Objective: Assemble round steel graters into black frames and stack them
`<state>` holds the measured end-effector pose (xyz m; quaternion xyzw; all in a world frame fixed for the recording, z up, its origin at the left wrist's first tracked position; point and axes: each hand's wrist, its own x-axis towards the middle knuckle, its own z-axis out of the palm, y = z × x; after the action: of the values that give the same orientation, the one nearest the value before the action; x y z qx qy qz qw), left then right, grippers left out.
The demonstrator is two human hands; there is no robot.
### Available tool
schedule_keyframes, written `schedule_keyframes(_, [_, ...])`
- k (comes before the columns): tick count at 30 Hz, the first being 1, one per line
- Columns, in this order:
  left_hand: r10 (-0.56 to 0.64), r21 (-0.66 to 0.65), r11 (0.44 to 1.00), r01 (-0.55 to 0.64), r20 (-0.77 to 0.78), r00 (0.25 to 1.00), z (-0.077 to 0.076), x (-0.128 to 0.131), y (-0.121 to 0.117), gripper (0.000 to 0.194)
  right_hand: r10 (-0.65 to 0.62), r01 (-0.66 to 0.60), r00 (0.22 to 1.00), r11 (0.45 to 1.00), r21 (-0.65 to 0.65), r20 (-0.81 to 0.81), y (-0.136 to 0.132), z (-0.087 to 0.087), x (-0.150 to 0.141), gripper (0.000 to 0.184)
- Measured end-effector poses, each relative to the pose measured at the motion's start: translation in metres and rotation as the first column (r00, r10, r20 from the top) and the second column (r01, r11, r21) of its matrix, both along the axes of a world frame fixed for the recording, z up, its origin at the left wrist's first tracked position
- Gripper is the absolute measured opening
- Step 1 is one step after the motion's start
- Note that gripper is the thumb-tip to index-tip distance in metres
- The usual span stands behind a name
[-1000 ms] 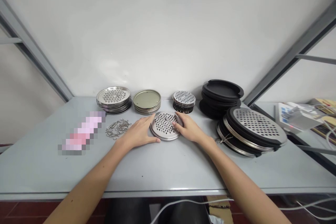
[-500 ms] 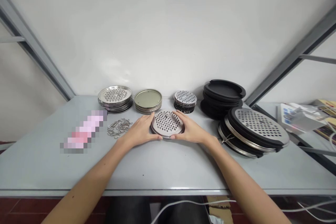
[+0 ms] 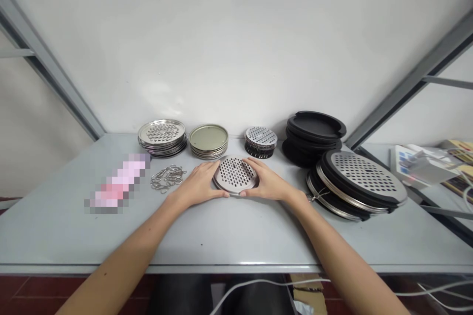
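A round metal disc with rows of slots (image 3: 235, 173) lies flat on the grey table, slotted face up. My left hand (image 3: 201, 182) curves around its left rim, thumb at the near edge. Around the right rim curls my right hand (image 3: 268, 182), its thumb likewise at the near edge. Both hands grip the disc between them. Left of my left hand is a loose pile of small metal hooks or clips (image 3: 168, 178). Behind the disc stand a stack of olive-coloured round plates (image 3: 209, 139) and a short stack of small perforated discs (image 3: 260, 137).
A stack of slotted metal plates (image 3: 161, 134) stands at the back left. Black ring-shaped parts (image 3: 314, 128) are piled at the back right. Nearer, discs with black rims (image 3: 364, 172) lean at a tilt. A pixelated pink item (image 3: 120, 182) lies left. White cables (image 3: 266, 283) hang below the table edge (image 3: 236, 269).
My right hand has shifted from the top of the disc to its right rim, its thumb now at the near edge. My left hand stays at the left rim.
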<state>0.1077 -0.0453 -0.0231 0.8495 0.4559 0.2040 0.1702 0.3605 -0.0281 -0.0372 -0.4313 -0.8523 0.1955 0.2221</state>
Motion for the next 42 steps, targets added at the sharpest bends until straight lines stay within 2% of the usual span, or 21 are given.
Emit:
schedule_keyframes(8, [-0.020,0.029,0.999,0.020,-0.006,1.000,0.002,-0.001,-0.002,0.089,0.011,-0.011,1.000,1.000,0.022,-0.016,-0.002,0.002,-0.001,0.103])
schedule_keyframes(16, [-0.016,0.047,0.999,0.013,0.080,0.997,0.014,-0.002,0.000,0.089,-0.080,0.082,0.996,0.996,0.045,-0.029,-0.003,0.008,0.000,0.103])
schedule_keyframes(19, [-0.014,0.037,0.999,0.011,0.070,0.997,0.011,-0.001,0.000,0.088,-0.075,0.076,0.997,0.996,0.046,-0.024,-0.003,0.007,0.000,0.104])
schedule_keyframes(26, [0.002,-0.010,1.000,-0.003,-0.053,0.999,-0.003,-0.001,0.000,0.084,-0.012,0.011,1.000,0.999,-0.041,-0.013,0.001,-0.003,-0.002,0.103])
schedule_keyframes(34, [0.008,0.023,1.000,-0.006,-0.064,0.998,-0.004,-0.003,-0.001,0.085,-0.028,0.028,0.999,1.000,-0.011,-0.027,0.000,0.000,-0.003,0.107])
schedule_keyframes(42, [0.058,0.093,0.994,-0.059,0.020,0.998,0.001,-0.008,0.004,0.089,-0.084,0.088,0.993,0.995,0.043,-0.082,-0.002,0.008,-0.001,0.105])
